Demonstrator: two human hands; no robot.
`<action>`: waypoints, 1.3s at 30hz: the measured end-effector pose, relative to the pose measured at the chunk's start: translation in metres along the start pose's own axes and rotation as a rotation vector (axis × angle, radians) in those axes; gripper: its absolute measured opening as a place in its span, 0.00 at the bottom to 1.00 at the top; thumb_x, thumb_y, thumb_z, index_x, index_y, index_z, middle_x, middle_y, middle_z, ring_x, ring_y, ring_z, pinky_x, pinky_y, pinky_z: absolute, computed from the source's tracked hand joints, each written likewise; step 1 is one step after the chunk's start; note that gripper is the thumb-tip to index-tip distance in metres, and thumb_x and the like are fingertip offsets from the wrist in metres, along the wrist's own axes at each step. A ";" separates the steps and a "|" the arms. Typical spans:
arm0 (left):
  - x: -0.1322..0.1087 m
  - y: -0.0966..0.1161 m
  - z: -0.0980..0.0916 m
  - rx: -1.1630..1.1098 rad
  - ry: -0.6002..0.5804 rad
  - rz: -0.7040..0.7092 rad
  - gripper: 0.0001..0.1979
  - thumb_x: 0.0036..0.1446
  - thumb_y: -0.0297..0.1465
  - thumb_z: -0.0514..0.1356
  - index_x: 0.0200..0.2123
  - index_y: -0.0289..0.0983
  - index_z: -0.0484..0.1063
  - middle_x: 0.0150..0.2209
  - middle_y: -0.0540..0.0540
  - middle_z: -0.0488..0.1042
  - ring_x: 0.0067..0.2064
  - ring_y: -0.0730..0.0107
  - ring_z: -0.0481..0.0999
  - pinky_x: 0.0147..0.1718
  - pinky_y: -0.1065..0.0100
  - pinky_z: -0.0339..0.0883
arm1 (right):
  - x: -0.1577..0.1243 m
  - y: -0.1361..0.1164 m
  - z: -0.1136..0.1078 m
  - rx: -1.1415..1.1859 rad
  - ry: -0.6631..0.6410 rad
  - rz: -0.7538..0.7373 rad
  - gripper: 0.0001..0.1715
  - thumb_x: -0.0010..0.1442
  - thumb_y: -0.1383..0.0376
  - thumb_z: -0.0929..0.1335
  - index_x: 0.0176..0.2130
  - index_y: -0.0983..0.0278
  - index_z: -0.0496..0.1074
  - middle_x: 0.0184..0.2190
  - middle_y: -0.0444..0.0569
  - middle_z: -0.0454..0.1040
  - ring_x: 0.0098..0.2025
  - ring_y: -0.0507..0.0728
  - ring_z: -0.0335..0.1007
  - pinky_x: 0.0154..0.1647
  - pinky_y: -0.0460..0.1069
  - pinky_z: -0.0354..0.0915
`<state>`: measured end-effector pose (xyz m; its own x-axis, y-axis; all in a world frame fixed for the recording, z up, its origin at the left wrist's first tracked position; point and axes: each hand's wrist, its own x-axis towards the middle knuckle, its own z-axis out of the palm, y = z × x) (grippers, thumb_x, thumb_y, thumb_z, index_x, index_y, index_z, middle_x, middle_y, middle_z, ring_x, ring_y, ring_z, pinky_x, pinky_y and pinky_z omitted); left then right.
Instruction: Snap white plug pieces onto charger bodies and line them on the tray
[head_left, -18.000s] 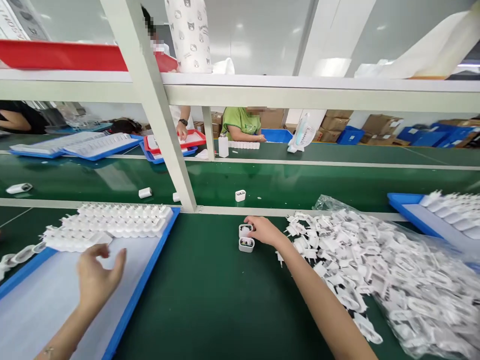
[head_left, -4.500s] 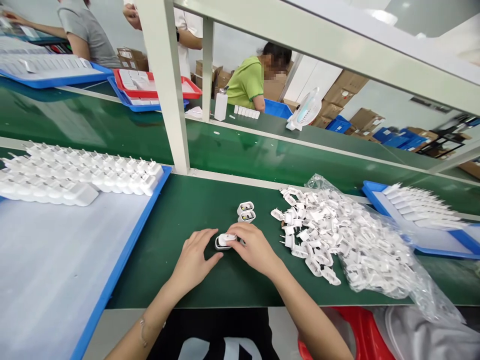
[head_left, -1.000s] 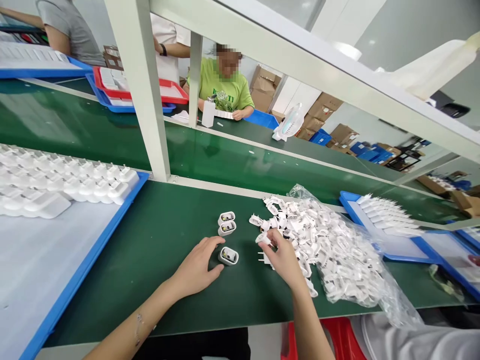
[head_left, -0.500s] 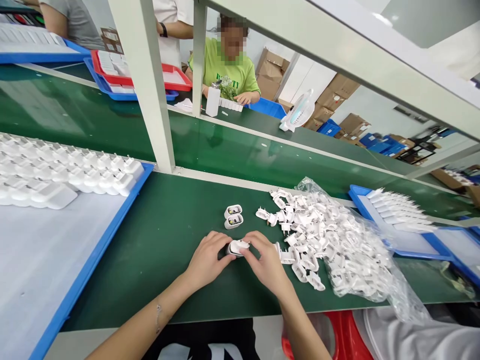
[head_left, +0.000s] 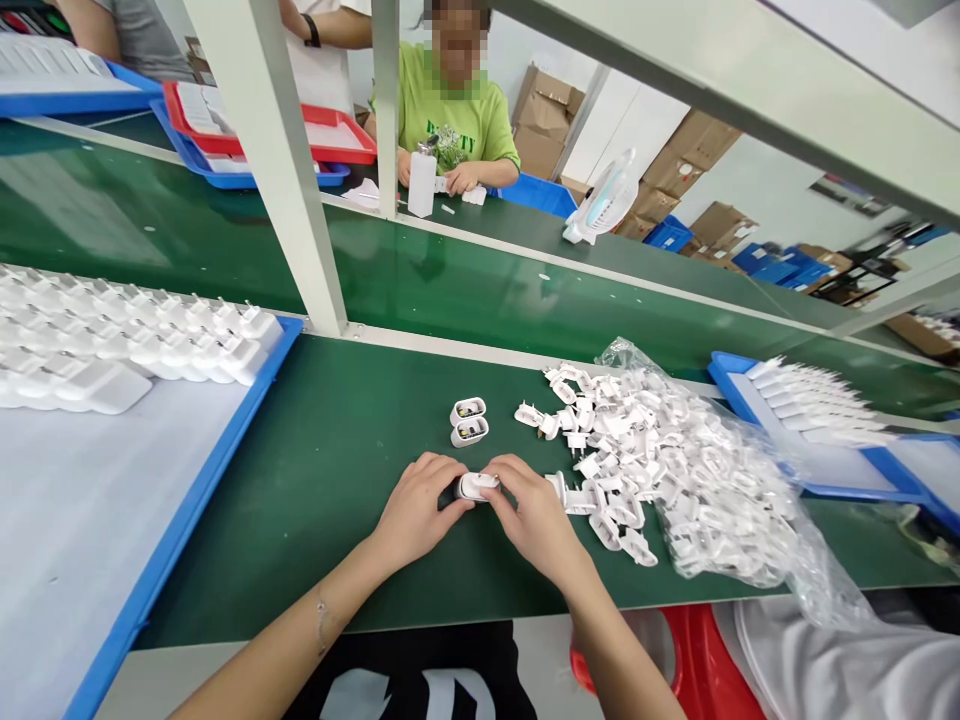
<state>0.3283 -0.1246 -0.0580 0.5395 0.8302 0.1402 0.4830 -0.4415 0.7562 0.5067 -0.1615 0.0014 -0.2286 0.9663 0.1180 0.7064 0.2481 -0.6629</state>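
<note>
Between my two hands a white charger housing stands on the green bench, a white plug cap seated over its top. My left hand is closed around the housing's left side. With thumb and fingers my right hand pinches the plug cap from the right. Just beyond them two open white housings stand side by side, with small electronic parts visible inside. A heap of white plug caps spreads to the right of my right hand, partly in a clear plastic bag.
At left, a blue-rimmed tray holds rows of white chargers. Another blue tray with white parts lies at right. A pale metal post rises from the bench's back edge. Across from me sits a person in green.
The plug cap, tilted on the housing before, now sits flatter on it. My hands stay around the same piece. The camera view has shifted slightly.
</note>
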 end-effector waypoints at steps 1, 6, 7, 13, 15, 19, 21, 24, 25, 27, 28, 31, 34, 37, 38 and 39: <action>0.000 0.000 0.000 0.002 -0.001 0.002 0.10 0.57 0.35 0.58 0.43 0.42 0.67 0.43 0.47 0.71 0.46 0.62 0.66 0.44 0.60 0.62 | 0.000 0.000 0.000 -0.004 -0.005 0.004 0.08 0.62 0.69 0.61 0.40 0.61 0.67 0.39 0.48 0.69 0.38 0.54 0.68 0.39 0.48 0.64; 0.000 0.001 0.000 0.018 -0.001 0.003 0.11 0.57 0.35 0.58 0.44 0.42 0.67 0.44 0.47 0.71 0.46 0.62 0.66 0.45 0.59 0.62 | -0.002 0.003 0.002 0.015 0.006 0.003 0.08 0.63 0.69 0.61 0.41 0.61 0.67 0.40 0.47 0.69 0.38 0.54 0.68 0.38 0.47 0.64; 0.000 0.001 0.000 0.021 -0.002 0.003 0.11 0.57 0.35 0.58 0.44 0.42 0.67 0.44 0.48 0.71 0.46 0.62 0.66 0.45 0.59 0.62 | -0.002 0.003 0.003 0.020 0.010 0.001 0.08 0.63 0.69 0.61 0.41 0.61 0.67 0.40 0.48 0.69 0.38 0.54 0.68 0.38 0.47 0.64; 0.001 0.002 -0.001 0.027 -0.001 0.018 0.11 0.57 0.35 0.57 0.43 0.41 0.67 0.43 0.46 0.71 0.46 0.62 0.67 0.45 0.59 0.62 | -0.001 0.001 0.003 -0.020 -0.006 -0.002 0.09 0.64 0.68 0.60 0.41 0.61 0.68 0.40 0.49 0.70 0.38 0.55 0.68 0.40 0.48 0.64; 0.001 0.003 -0.003 0.024 -0.001 0.019 0.10 0.57 0.35 0.57 0.43 0.40 0.67 0.43 0.45 0.71 0.46 0.61 0.67 0.45 0.59 0.63 | 0.000 0.000 0.002 -0.045 -0.020 0.010 0.09 0.63 0.69 0.60 0.41 0.61 0.68 0.39 0.49 0.70 0.38 0.55 0.68 0.39 0.49 0.65; 0.000 0.005 -0.004 -0.097 -0.001 0.035 0.14 0.58 0.34 0.56 0.47 0.41 0.65 0.47 0.45 0.70 0.48 0.62 0.68 0.47 0.59 0.63 | 0.000 -0.001 0.000 -0.088 -0.033 0.034 0.09 0.64 0.67 0.60 0.40 0.61 0.69 0.37 0.48 0.70 0.35 0.54 0.68 0.34 0.47 0.65; 0.000 0.005 -0.003 -0.205 0.001 0.042 0.12 0.60 0.33 0.54 0.47 0.41 0.65 0.46 0.45 0.71 0.48 0.64 0.69 0.48 0.60 0.63 | 0.000 0.001 0.001 -0.094 -0.028 0.037 0.09 0.64 0.64 0.61 0.40 0.60 0.70 0.35 0.47 0.70 0.33 0.53 0.67 0.32 0.46 0.64; 0.001 0.006 0.000 -0.252 0.016 0.039 0.07 0.62 0.32 0.52 0.42 0.40 0.67 0.44 0.46 0.72 0.47 0.66 0.70 0.48 0.62 0.64 | -0.002 0.007 0.005 -0.100 -0.007 0.048 0.11 0.65 0.60 0.61 0.41 0.59 0.71 0.33 0.46 0.69 0.32 0.52 0.67 0.32 0.46 0.63; 0.001 0.006 0.001 -0.238 0.023 0.041 0.07 0.62 0.32 0.52 0.42 0.40 0.67 0.44 0.46 0.71 0.47 0.66 0.70 0.48 0.62 0.64 | -0.003 0.009 0.007 -0.106 0.005 0.053 0.11 0.65 0.60 0.60 0.42 0.59 0.71 0.33 0.47 0.69 0.32 0.53 0.67 0.33 0.46 0.64; 0.002 0.006 0.001 -0.191 0.037 0.046 0.07 0.62 0.31 0.52 0.42 0.40 0.66 0.44 0.45 0.71 0.47 0.66 0.69 0.48 0.61 0.64 | -0.006 0.012 0.011 -0.094 0.029 0.054 0.12 0.66 0.61 0.60 0.44 0.58 0.70 0.35 0.47 0.69 0.34 0.53 0.68 0.36 0.47 0.64; 0.002 0.008 0.000 -0.168 0.044 0.046 0.07 0.62 0.31 0.51 0.42 0.40 0.66 0.45 0.45 0.71 0.47 0.66 0.69 0.48 0.61 0.64 | -0.008 0.013 0.014 -0.064 0.033 0.042 0.12 0.65 0.63 0.60 0.46 0.58 0.69 0.37 0.48 0.69 0.36 0.54 0.68 0.38 0.47 0.65; 0.000 0.014 -0.006 -0.101 -0.006 0.085 0.10 0.61 0.31 0.52 0.47 0.40 0.64 0.45 0.45 0.71 0.46 0.65 0.69 0.47 0.61 0.65 | -0.014 0.014 0.022 0.070 0.029 -0.005 0.14 0.63 0.65 0.62 0.50 0.58 0.66 0.42 0.49 0.70 0.40 0.54 0.69 0.42 0.48 0.66; -0.015 0.020 -0.019 0.026 -0.073 0.130 0.13 0.59 0.29 0.54 0.48 0.41 0.65 0.46 0.45 0.72 0.47 0.64 0.70 0.46 0.62 0.66 | -0.018 0.012 0.026 0.151 -0.004 -0.023 0.17 0.63 0.65 0.61 0.52 0.57 0.64 0.46 0.49 0.70 0.40 0.54 0.70 0.43 0.49 0.67; -0.043 0.015 -0.050 0.167 0.065 -0.005 0.12 0.58 0.31 0.54 0.46 0.41 0.66 0.45 0.46 0.73 0.45 0.64 0.73 0.44 0.64 0.68 | -0.015 0.013 0.014 0.156 -0.042 -0.012 0.25 0.63 0.62 0.62 0.59 0.55 0.57 0.53 0.50 0.66 0.42 0.55 0.70 0.45 0.51 0.68; -0.054 0.010 -0.067 0.206 0.167 -0.091 0.11 0.58 0.33 0.55 0.45 0.41 0.67 0.44 0.46 0.74 0.43 0.64 0.74 0.42 0.65 0.69 | -0.011 0.015 0.006 0.137 -0.015 0.011 0.27 0.63 0.61 0.62 0.60 0.54 0.55 0.54 0.50 0.65 0.43 0.55 0.70 0.46 0.52 0.68; -0.064 0.002 -0.087 0.245 0.285 -0.190 0.12 0.57 0.36 0.56 0.44 0.40 0.67 0.42 0.46 0.75 0.41 0.65 0.75 0.40 0.66 0.69 | -0.007 0.018 -0.004 0.111 0.033 0.045 0.27 0.63 0.59 0.62 0.60 0.54 0.54 0.55 0.50 0.65 0.44 0.56 0.70 0.45 0.52 0.68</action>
<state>0.2351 -0.1492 -0.0101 0.2292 0.9505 0.2099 0.7242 -0.3106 0.6157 0.5240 -0.1638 -0.0086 -0.1749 0.9785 0.1096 0.6367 0.1973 -0.7454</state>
